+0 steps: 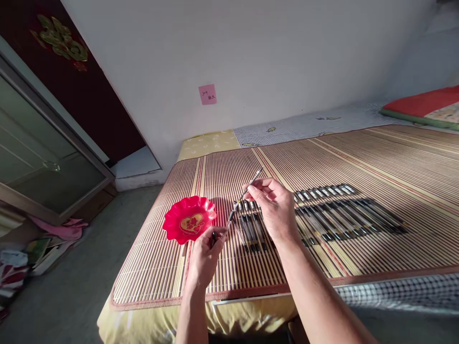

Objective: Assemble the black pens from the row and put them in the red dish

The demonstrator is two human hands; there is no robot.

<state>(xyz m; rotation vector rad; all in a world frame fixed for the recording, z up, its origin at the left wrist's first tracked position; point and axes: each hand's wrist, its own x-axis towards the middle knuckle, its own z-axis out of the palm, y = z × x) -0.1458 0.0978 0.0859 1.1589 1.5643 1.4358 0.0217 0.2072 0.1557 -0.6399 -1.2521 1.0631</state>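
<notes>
The left grip (pixel 207 249) holds a pen barrel (pixel 230 220) and the right grip (pixel 275 209) a refill (pixel 256 175), seemingly only partly joined; whether the pens (pixel 344 219) right of centre are finished, I cannot tell

On the mat (pixel 150 267) over there, a dish (pixel 190 219) lies left of the rows of pens (pixel 334 219). The wall (pixel 279 62) behind bears a note (pixel 208 94); folded bedding (pixel 426 105) sits at far right.
</notes>
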